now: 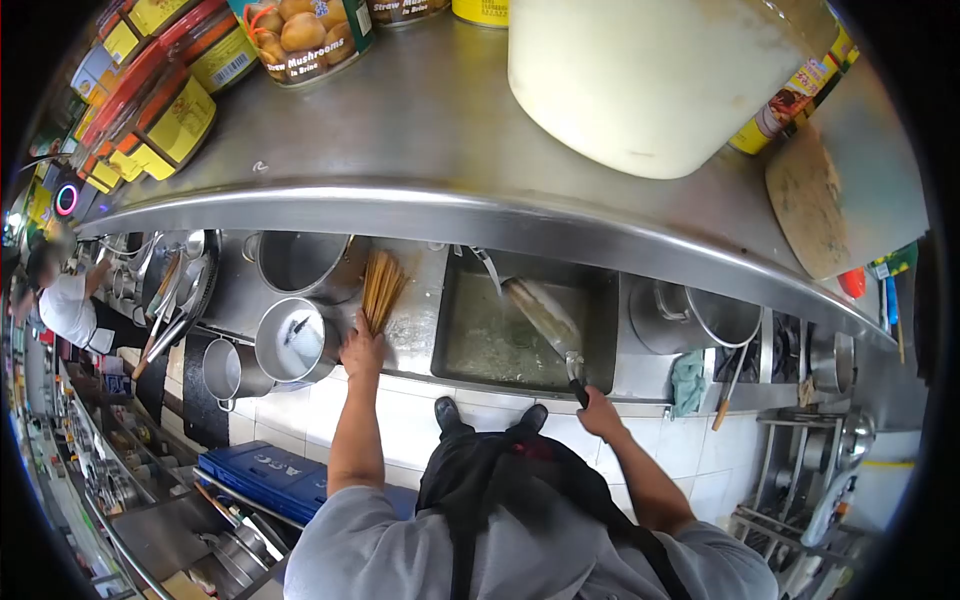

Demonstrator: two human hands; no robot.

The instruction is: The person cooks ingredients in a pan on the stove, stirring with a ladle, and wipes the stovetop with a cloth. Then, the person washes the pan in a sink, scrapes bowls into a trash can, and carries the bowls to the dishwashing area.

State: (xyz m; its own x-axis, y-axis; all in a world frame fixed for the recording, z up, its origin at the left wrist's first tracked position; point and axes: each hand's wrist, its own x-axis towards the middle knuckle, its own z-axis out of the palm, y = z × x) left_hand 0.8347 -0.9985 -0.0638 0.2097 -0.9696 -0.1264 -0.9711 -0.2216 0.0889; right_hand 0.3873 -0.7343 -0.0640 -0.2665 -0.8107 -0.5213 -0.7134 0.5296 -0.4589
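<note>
My left hand is closed on the lower end of a bamboo brush, whose bristles fan out on the steel counter beside the pots. My right hand grips the black handle of a metal tool at the front edge of the sink. Its far end meets a long pale object lying in the sink; what that is I cannot make out. Left of the brush stand a white-lined pot and a large steel pot.
A steel shelf runs overhead with cans, jars and a big white bucket. Right of the sink are a deep pot, a green cloth and burners. A blue bin is behind on the left. Another person stands far left.
</note>
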